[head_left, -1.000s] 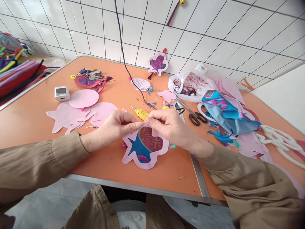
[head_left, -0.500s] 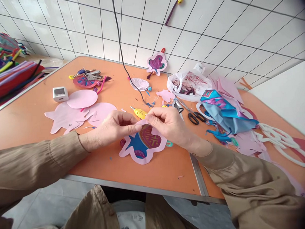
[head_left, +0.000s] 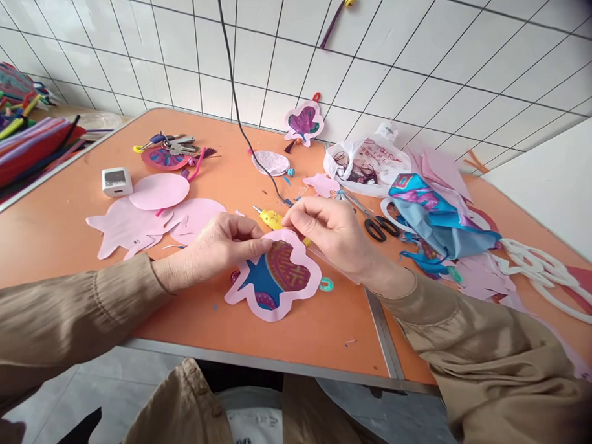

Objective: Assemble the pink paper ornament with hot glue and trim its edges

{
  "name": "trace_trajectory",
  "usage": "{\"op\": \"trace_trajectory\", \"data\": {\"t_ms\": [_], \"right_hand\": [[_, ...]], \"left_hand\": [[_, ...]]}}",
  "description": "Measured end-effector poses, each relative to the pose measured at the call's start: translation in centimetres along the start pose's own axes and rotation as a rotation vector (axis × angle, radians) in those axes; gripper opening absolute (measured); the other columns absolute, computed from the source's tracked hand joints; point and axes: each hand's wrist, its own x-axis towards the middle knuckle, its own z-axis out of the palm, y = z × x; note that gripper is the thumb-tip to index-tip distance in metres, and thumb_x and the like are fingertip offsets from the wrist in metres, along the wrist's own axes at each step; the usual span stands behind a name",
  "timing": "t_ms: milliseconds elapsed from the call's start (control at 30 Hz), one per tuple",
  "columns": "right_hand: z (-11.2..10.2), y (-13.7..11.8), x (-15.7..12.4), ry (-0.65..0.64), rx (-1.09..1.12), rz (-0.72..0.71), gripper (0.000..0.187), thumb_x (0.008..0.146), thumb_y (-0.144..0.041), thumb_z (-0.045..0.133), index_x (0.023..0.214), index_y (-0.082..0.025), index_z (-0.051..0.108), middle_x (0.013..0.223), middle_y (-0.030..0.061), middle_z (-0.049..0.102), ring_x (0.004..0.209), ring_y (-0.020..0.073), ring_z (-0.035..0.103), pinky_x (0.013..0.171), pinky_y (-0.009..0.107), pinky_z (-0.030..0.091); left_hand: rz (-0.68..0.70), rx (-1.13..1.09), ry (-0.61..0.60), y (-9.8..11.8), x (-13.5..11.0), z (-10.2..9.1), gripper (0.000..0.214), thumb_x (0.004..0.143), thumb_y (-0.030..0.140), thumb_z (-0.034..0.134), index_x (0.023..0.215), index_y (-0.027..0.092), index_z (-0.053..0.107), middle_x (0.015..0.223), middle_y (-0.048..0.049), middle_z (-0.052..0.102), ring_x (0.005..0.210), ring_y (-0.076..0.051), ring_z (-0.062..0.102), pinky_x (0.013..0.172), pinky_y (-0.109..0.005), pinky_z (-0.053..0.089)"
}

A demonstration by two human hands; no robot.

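In the head view, a pink-edged fabric cutout [head_left: 297,299] shaped like a fish carries a blue, maroon and gold patterned patch. My left hand [head_left: 224,247] pinches its upper left edge between thumb and fingers. Just above the cutout's upper right edge, my right hand [head_left: 333,237] has thumb and fingertips pressed together, apart from the edge; whatever they may hold is too small to make out. Behind both hands lies a yellow glue gun [head_left: 271,218] with a pointed metal tip, partly hidden by my right hand. A green ring [head_left: 326,284] rests beside the cutout.
Pink felt pieces [head_left: 131,224] and a white charger [head_left: 116,181] lie left. Black-handled scissors [head_left: 381,227], a plastic bag [head_left: 366,161] and blue fabric [head_left: 436,223] are at right. A black cord [head_left: 233,88] hangs down to the table.
My right hand has come away from the cutout's top edge and shifted slightly up and right. The cutout has tilted a little, showing more of its top border and the green ring.
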Motion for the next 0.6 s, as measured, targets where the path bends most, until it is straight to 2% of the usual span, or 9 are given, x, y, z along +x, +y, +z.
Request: {"op": "trace_trajectory", "data": {"t_ms": [100, 200, 300, 400, 500, 533, 600], "right_hand": [[0.1, -0.1, 0.0, -0.077, -0.008, -0.014, 0.038, 0.093, -0.052, 0.063, 0.074, -0.019, 0.059, 0.065, -0.0017, 0.055, 0.058, 0.0108, 0.047, 0.053, 0.027, 0.036], [0.2, -0.1, 0.0, -0.112, -0.097, -0.015, 0.043, 0.095, -0.046, 0.061, 0.064, -0.021, 0.048, 0.057, -0.0037, 0.046, 0.055, 0.0101, 0.041, 0.053, 0.027, 0.033], [0.1, -0.1, 0.0, -0.015, -0.147, -0.051, 0.050, 0.100, -0.045, 0.053, 0.059, -0.022, 0.037, 0.054, -0.0039, 0.041, 0.053, 0.0103, 0.039, 0.053, 0.029, 0.032], [-0.4, 0.1, 0.1, 0.098, -0.126, -0.052, 0.052, 0.104, -0.048, 0.048, 0.059, -0.022, 0.043, 0.054, -0.0018, 0.049, 0.053, 0.0113, 0.047, 0.056, 0.030, 0.038], [-0.9, 0.3, 0.3, 0.163, -0.071, -0.049, 0.058, 0.104, -0.050, 0.047, 0.054, -0.023, 0.042, 0.049, -0.0018, 0.046, 0.049, 0.0108, 0.046, 0.053, 0.030, 0.039], [-1.0, 0.3, 0.3, 0.171, -0.054, -0.062, 0.055, 0.103, -0.049, 0.051, 0.056, -0.023, 0.045, 0.051, -0.0014, 0.049, 0.051, 0.0111, 0.048, 0.054, 0.030, 0.041], [-1.2, 0.2, 0.3, 0.170, -0.028, -0.086, 0.036, 0.099, -0.042, 0.060, 0.069, -0.022, 0.058, 0.063, 0.0000, 0.059, 0.059, 0.0126, 0.055, 0.058, 0.030, 0.046]], "left_hand": [[0.009, 0.005, -0.023, -0.2, 0.1, 0.0, 0.035, 0.081, 0.043, 0.075, 0.065, 0.013, 0.064, 0.062, -0.0037, 0.066, 0.052, -0.012, 0.059, 0.046, -0.021, 0.045], [0.020, -0.008, -0.039, -0.3, 0.2, 0.1, 0.037, 0.081, 0.044, 0.075, 0.064, 0.014, 0.062, 0.058, -0.0016, 0.061, 0.049, -0.010, 0.056, 0.044, -0.020, 0.043], [0.018, -0.028, -0.036, -0.1, 0.2, 0.1, 0.034, 0.082, 0.041, 0.074, 0.065, 0.014, 0.062, 0.059, -0.0019, 0.062, 0.048, -0.010, 0.056, 0.045, -0.021, 0.044], [0.006, -0.042, -0.012, 0.1, 0.1, 0.0, 0.033, 0.079, 0.037, 0.076, 0.063, 0.014, 0.061, 0.057, -0.0016, 0.062, 0.047, -0.009, 0.055, 0.045, -0.021, 0.045], [-0.010, -0.068, -0.002, 0.0, 0.1, -0.1, 0.034, 0.078, 0.036, 0.079, 0.061, 0.013, 0.060, 0.056, -0.0021, 0.063, 0.046, -0.009, 0.054, 0.045, -0.020, 0.044], [-0.009, -0.081, -0.003, -0.1, 0.1, -0.1, 0.034, 0.078, 0.036, 0.079, 0.062, 0.013, 0.061, 0.056, -0.0026, 0.063, 0.046, -0.009, 0.054, 0.044, -0.020, 0.044], [-0.002, -0.114, -0.006, -0.3, 0.2, -0.1, 0.035, 0.080, 0.039, 0.078, 0.063, 0.013, 0.061, 0.057, -0.0035, 0.064, 0.045, -0.010, 0.055, 0.043, -0.020, 0.043]]}}
